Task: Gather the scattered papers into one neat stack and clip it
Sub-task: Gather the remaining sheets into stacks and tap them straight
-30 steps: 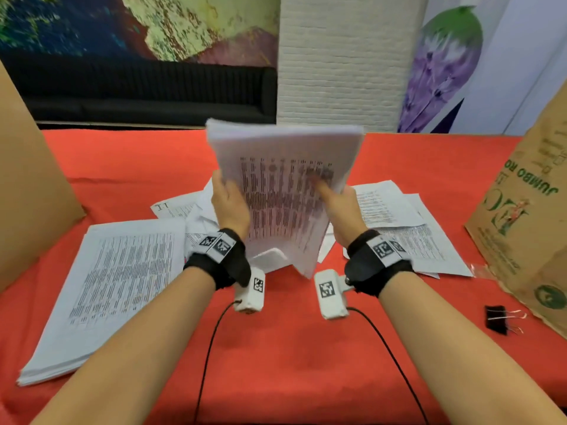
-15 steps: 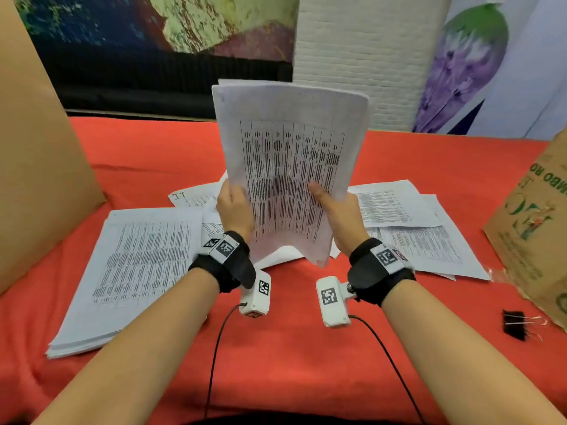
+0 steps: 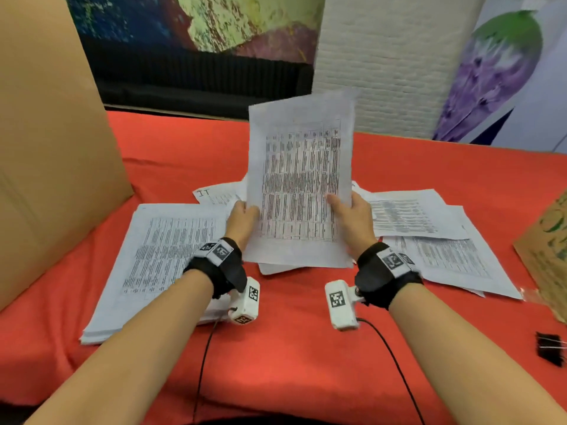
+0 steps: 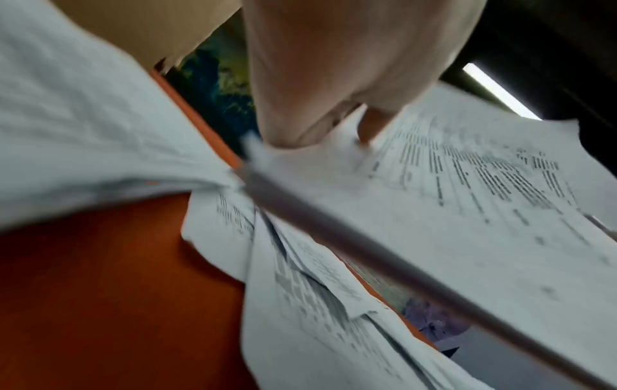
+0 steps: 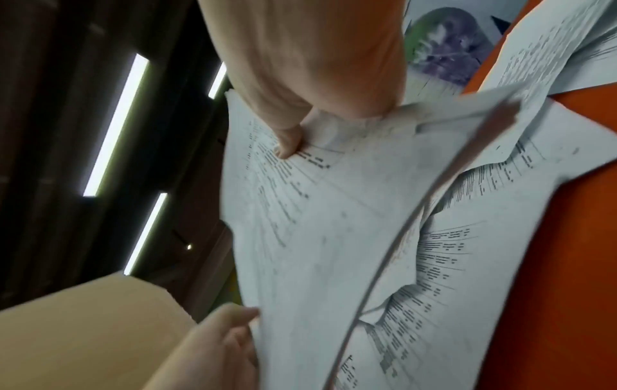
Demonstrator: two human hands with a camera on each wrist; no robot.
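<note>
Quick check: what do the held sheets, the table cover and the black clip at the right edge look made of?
Held sheets: thin matte printer paper, curling at the top. Table cover: red cloth, it seems, matte and softly rippled. Black clip: probably painted metal with wire handles, though it is blurred.

The head view looks forward and down from above the forearms across the red table (image 3: 306, 363) toward the far wall, wide enough to take in both wrist cameras. The left wrist view sits close under the left hand (image 4: 333, 66) — looking up along it at the held sheaf (image 4: 467, 211). The right wrist view does likewise under the right hand (image 5: 317, 66), tilted toward ceiling lights. All three share the sheaf and loose sheets (image 3: 429, 222) — both wrist views blurred.
</note>
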